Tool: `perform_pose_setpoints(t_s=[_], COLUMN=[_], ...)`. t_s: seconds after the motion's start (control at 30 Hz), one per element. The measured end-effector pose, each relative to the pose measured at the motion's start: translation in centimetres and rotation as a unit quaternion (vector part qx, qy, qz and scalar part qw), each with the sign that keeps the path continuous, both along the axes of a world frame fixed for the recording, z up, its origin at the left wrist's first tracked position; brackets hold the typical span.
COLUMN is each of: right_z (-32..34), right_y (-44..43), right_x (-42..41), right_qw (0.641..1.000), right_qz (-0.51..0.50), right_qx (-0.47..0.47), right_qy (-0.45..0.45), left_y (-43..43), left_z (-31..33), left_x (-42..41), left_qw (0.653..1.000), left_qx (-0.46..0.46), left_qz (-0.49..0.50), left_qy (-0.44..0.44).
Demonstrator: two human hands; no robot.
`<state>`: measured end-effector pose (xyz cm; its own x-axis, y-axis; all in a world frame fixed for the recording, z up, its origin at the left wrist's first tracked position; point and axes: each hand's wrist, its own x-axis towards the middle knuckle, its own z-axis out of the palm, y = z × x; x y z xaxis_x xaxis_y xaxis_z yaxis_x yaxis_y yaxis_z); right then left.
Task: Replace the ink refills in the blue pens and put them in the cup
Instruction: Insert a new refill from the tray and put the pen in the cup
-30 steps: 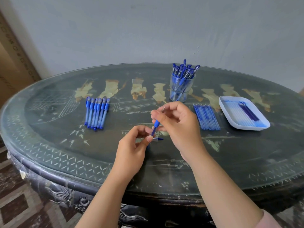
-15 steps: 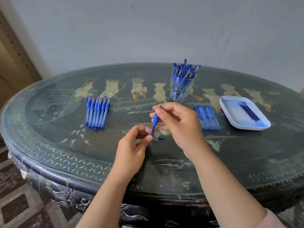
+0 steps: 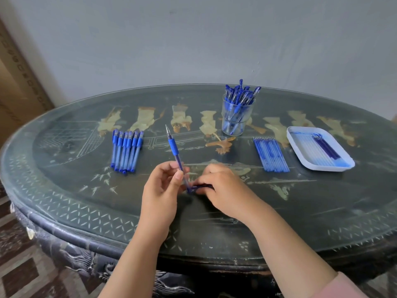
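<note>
The blue pen (image 3: 175,157) is uncapped and stands nearly upright above the table (image 3: 214,224). Its fine metal tip points to 12 o'clock with a slight lean toward 11, and it has a ribbed blue grip below the tip and a clear barrel with a dark core below that. The left hand (image 3: 163,187) holds it by the lower barrel, thumb and curled fingers closed round it, wrist low and forearm coming in from 6 o'clock. The pen's tail end drops between the two hands, just over the tabletop. Touching that end, at 3 o'clock from it, is a dark blue cap (image 3: 202,186) lying almost flat. The right hand (image 3: 224,190) pinches the cap between thumb and bent fingertips, knuckles up, its forearm running back toward 5 o'clock. From the hands, a row of capped pens (image 3: 126,149) lies flat at 10 o'clock. The clear cup (image 3: 224,123), crowded with upright blue pens, stands at 1 o'clock. A flat bundle of refills (image 3: 271,154) lies at 2 o'clock. Beyond it is a white tray (image 3: 322,168) holding more refills, some pale and a few dark.
</note>
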<state>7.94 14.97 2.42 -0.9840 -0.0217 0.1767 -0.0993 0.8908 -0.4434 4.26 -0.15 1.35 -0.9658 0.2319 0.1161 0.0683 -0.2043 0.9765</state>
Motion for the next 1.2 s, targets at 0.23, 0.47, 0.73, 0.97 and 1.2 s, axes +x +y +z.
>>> perform_pose_setpoints(t_s=[0.23, 0.47, 0.73, 0.97, 1.2], right_z=[3.3, 7.2, 7.0, 6.2, 5.9], right_y=[1.8, 1.4, 1.6, 1.0, 1.1], right_x=[0.8, 1.7, 1.9, 1.4, 1.2], right_qw=[0.896, 0.788, 0.855, 0.885, 0.897], right_qz=[-0.187, -0.101, -0.127, -0.138, -0.146], right_qx=[-0.391, -0.592, -0.493, -0.443, -0.415], right_qy=[0.095, 0.135, 0.099, 0.053, 0.044], left_y=[0.1, 0.5, 0.6, 0.6, 0.5], left_z=[0.2, 0.0, -0.2, -0.4, -0.6], left_x=[0.4, 0.6, 0.6, 0.6, 0.7], left_qw=[0.997, 0.990, 0.988, 0.988, 0.988], left_qx=[-0.020, -0.069, -0.092, -0.103, -0.116], left_qz=[-0.064, -0.110, -0.111, -0.099, -0.081], left_qy=[0.026, 0.047, 0.060, 0.061, 0.061])
